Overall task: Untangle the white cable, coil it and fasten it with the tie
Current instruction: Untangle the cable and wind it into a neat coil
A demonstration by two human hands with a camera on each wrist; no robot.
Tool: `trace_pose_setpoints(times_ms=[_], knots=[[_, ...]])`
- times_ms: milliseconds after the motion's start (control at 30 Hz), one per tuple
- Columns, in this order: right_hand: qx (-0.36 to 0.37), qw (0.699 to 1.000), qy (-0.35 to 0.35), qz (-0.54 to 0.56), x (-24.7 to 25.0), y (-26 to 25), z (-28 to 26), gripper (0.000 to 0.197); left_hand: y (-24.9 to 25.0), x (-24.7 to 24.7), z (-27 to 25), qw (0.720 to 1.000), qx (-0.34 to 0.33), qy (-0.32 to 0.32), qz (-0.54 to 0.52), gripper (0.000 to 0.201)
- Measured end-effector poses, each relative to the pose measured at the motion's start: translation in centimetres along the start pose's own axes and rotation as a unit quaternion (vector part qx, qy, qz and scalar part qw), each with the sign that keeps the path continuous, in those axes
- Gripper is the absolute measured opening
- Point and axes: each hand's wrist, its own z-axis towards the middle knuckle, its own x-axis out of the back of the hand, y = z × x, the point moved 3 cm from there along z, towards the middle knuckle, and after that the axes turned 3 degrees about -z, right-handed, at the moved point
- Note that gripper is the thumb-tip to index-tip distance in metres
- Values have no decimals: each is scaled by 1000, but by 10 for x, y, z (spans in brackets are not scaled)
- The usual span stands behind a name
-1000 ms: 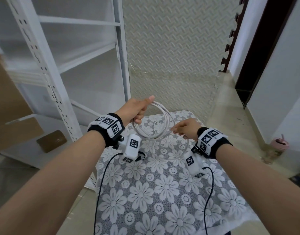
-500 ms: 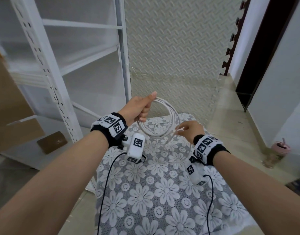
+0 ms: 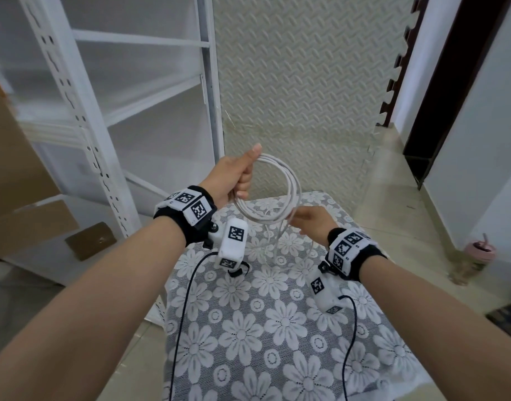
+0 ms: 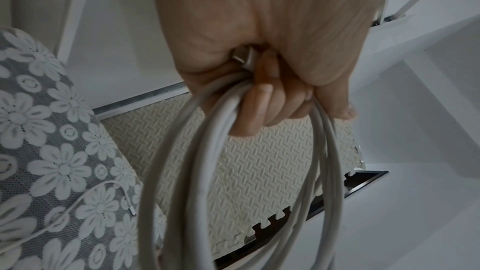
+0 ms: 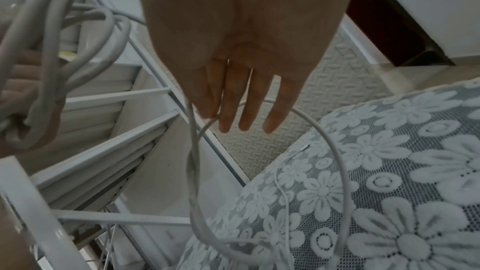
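Several white cable (image 3: 273, 195) loops inside fisted left hand (image 3: 234, 176), slack strand under right hand (image 3: 312, 222) fingertips

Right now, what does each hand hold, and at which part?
The left hand grips the coil at its left side, all loops bunched in the fist. The right hand pinches the loose strand between thumb and forefinger, just below the coil.

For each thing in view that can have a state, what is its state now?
white cable: partly coiled, several loops held up, the rest hanging to the table
cable's free end: lying loose on the floral tablecloth
left hand: grips the loops
right hand: pinches one strand
tie: not visible
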Motion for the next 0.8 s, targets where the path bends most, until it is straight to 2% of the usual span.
trace_pose_setpoints(times_ms=[100, 167, 333, 500, 667, 800], knots=[[10, 999, -35, -2, -1, 0, -1, 49, -1, 1, 0, 1000, 2, 10, -6, 53], [16, 998, -57, -10, -2, -1, -2, 52, -2, 1, 1, 1000, 3, 15, -10, 53], [20, 999, -4, 34, -2, 1, -1, 19, -1, -2, 1, 1000, 1, 13, -19, 53], [-19, 991, -18, 135, -3, 0, 4, 18, 1, -4, 3, 1000, 2, 13, -26, 53], [-37, 985, -33, 166, -7, -2, 3, 21, 3, -7, 3, 999, -1, 17, -39, 53], [-57, 982, -10, 178, -9, 3, 0, 6, 10, -8, 3, 998, -21, 17, -49, 53]])
